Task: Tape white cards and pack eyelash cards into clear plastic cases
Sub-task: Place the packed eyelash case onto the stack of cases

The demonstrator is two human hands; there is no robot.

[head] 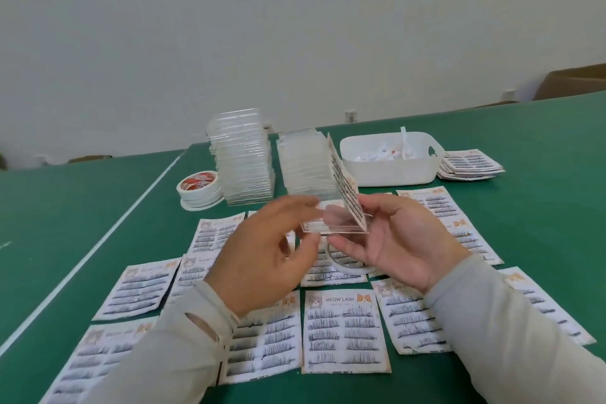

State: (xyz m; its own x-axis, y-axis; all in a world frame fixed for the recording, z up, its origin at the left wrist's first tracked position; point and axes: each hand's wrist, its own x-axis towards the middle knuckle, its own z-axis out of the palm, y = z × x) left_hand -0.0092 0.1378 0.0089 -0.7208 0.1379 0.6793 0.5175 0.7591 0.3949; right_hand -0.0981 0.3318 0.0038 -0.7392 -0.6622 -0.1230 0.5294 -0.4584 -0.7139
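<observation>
Eyelash card (346, 182) is held tilted on edge in an open clear plastic case (334, 226), above the middle of the green table (541, 157). The case is gripped at its right end by the right hand (398, 239), while the left hand (262, 256) is curled at its left end, fingertips pinching the edge. Below, more eyelash cards (346, 331) are spread flat. Farther off, stacked clear cases (242, 157) are seen, with tape rolls (198, 188) to their left and a white bin (390, 161) to their right.
</observation>
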